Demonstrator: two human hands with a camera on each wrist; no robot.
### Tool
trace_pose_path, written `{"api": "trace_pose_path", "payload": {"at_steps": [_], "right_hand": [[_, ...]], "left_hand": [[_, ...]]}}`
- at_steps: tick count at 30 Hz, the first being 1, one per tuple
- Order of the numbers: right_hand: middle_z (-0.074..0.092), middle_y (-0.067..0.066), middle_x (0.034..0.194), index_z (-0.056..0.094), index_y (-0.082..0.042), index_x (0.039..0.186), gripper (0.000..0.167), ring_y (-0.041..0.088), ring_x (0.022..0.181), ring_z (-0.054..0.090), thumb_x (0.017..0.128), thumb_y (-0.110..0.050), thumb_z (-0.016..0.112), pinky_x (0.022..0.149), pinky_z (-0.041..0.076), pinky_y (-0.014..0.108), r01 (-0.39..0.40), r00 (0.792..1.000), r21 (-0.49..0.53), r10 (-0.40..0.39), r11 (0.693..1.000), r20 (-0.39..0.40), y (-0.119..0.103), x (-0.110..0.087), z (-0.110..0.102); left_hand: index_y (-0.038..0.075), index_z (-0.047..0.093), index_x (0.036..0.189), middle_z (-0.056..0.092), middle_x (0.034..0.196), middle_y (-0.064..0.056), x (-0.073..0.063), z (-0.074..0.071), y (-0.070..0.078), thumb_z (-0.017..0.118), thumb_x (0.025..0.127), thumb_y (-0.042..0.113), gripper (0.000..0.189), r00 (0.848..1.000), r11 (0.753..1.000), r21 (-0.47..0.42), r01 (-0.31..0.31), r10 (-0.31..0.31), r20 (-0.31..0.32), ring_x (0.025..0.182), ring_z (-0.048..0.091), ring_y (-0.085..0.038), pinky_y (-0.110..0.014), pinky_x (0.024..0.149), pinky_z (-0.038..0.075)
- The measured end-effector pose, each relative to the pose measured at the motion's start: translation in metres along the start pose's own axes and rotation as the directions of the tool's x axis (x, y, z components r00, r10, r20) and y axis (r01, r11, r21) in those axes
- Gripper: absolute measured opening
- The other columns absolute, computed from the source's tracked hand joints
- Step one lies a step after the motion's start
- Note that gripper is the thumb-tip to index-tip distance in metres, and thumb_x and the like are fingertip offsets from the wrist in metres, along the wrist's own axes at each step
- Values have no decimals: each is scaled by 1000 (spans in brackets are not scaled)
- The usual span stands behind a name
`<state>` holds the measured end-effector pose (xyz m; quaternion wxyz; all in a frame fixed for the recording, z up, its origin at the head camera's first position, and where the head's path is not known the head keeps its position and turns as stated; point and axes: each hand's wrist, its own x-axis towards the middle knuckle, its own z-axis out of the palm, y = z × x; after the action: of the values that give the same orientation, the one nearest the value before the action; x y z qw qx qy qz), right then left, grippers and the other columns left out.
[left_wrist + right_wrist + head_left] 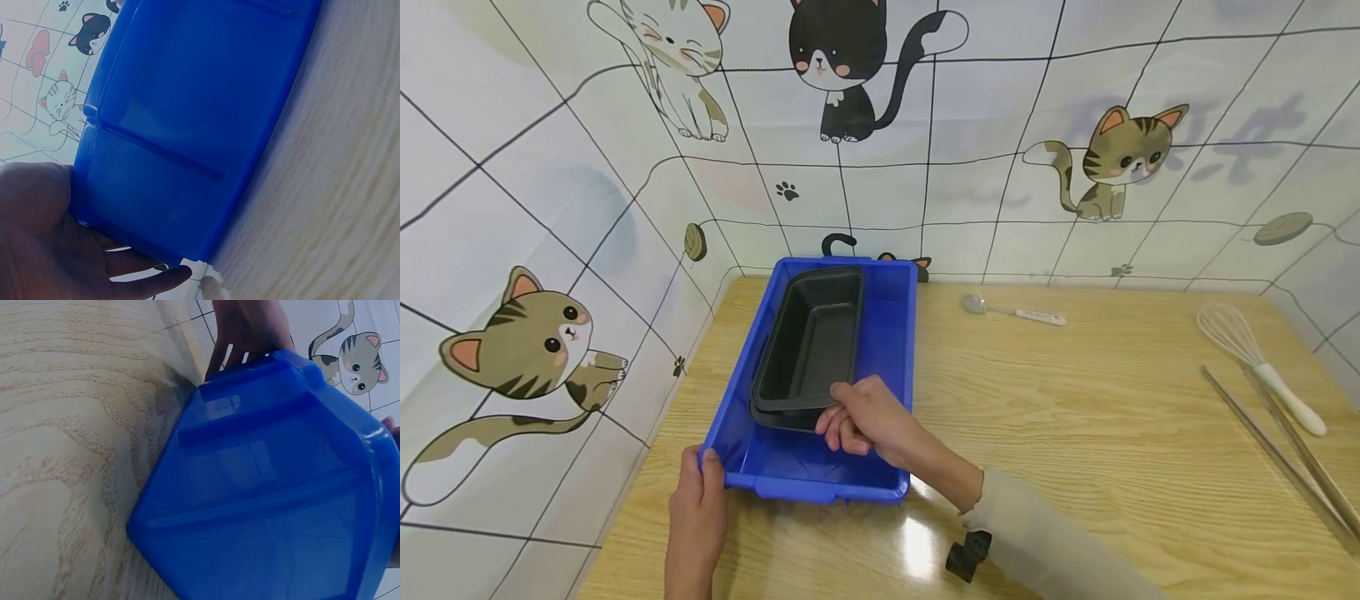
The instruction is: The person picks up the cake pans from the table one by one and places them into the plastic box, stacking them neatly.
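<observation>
A blue plastic bin (pixel 887 333) rests on the table, turned slightly. Inside, on its left side, a dark grey loaf pan (pixel 820 342) lies over a second dark pan (pixel 786 418), whose rim shows below the first. My right hand (pixel 872 421) reaches over the bin and pinches the upper pan's near right corner, thumb on top. At the bin's near left corner my left hand (pixel 696 508) grips the rim, thumb above. In the left wrist view, the left hand's fingers (pixel 147 284) stretch along the outer wall below that rim.
To the right of the bin, a spoon (pixel 976 305) with a white handle lies near the back wall. At the table's right side are a white-handled whisk (pixel 1262 358) and long metal tongs (pixel 1270 442). A cat-printed sheet (pixel 985 192) covers the walls behind and left.
</observation>
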<state>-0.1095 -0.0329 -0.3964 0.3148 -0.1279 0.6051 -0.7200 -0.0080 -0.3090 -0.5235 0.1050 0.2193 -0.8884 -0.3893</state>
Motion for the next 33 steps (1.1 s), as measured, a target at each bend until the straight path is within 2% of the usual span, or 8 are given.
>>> {"api": "trace_pose_path", "payload": {"at_steps": [8, 12, 14, 18, 22, 27, 29, 33], "right_hand": [[63, 3, 59, 69, 11, 85, 50, 4, 38, 42, 116, -11, 37, 48, 35, 19, -83, 996, 11, 84, 996, -23, 7, 8, 7], [63, 4, 61, 69, 13, 88, 50, 5, 41, 42, 117, -13, 38, 48, 36, 19, -122, 992, -11, 122, 992, -11, 7, 9, 9], [63, 4, 62, 69, 13, 90, 49, 4, 43, 41, 118, -15, 39, 49, 37, 18, -166, 986, -5, 166, 986, 6, 6, 10, 9], [62, 6, 68, 67, 10, 95, 46, 3, 46, 34, 119, -18, 40, 49, 32, 16, -321, 947, 81, 317, 944, 51, 3, 15, 8], [61, 7, 74, 64, 7, 96, 46, 2, 48, 26, 121, -21, 38, 49, 24, 15, -459, 888, 150, 448, 876, 102, 0, 18, 5], [61, 8, 71, 65, 5, 88, 50, 1, 47, 24, 120, -20, 36, 47, 20, 13, -520, 853, 112, 509, 847, 110, -2, 19, 2], [62, 8, 69, 65, 6, 85, 51, 1, 47, 24, 119, -16, 36, 47, 21, 13, -523, 851, 97, 513, 847, 109, -1, 19, 2], [63, 8, 69, 66, 6, 86, 48, 2, 48, 27, 118, -14, 37, 48, 23, 14, -503, 863, 102, 491, 859, 116, -1, 17, 1]], "left_hand": [[5, 50, 136, 69, 114, -24, -7, -11, 26, 26, 120, 42, 47, 1000, 1000, 9, 15, -16, 25, 97, 61, -35, -46, 79, 50], [3, 49, 140, 68, 119, -24, -13, -18, 49, 23, 120, 40, 49, 996, 998, 8, 67, -67, 55, 102, 60, -35, -47, 84, 49], [-1, 48, 142, 66, 123, -31, -17, -23, 62, 23, 120, 37, 50, 994, 997, -25, 76, -74, 80, 105, 60, -41, -54, 88, 49], [-3, 49, 139, 66, 125, -35, -18, -24, 67, 24, 119, 33, 48, 996, 998, -29, 62, -60, 59, 105, 61, -43, -56, 89, 50], [-7, 44, 144, 61, 135, -40, -23, -29, 80, 23, 120, 30, 49, 991, 995, -49, 82, -76, 110, 113, 59, -47, -64, 96, 47], [-1, 47, 143, 64, 135, -36, -15, -20, 62, 22, 120, 39, 53, 995, 998, -35, 44, -40, 90, 110, 61, -41, -58, 91, 51], [3, 50, 139, 69, 130, -31, -11, -14, 49, 24, 120, 43, 51, 999, 1000, -6, 13, -13, 45, 105, 64, -35, -51, 85, 53], [5, 52, 137, 70, 128, -32, -8, -9, 38, 26, 119, 42, 49, 1000, 1000, -20, -5, 5, 19, 104, 66, -37, -52, 83, 53]]}}
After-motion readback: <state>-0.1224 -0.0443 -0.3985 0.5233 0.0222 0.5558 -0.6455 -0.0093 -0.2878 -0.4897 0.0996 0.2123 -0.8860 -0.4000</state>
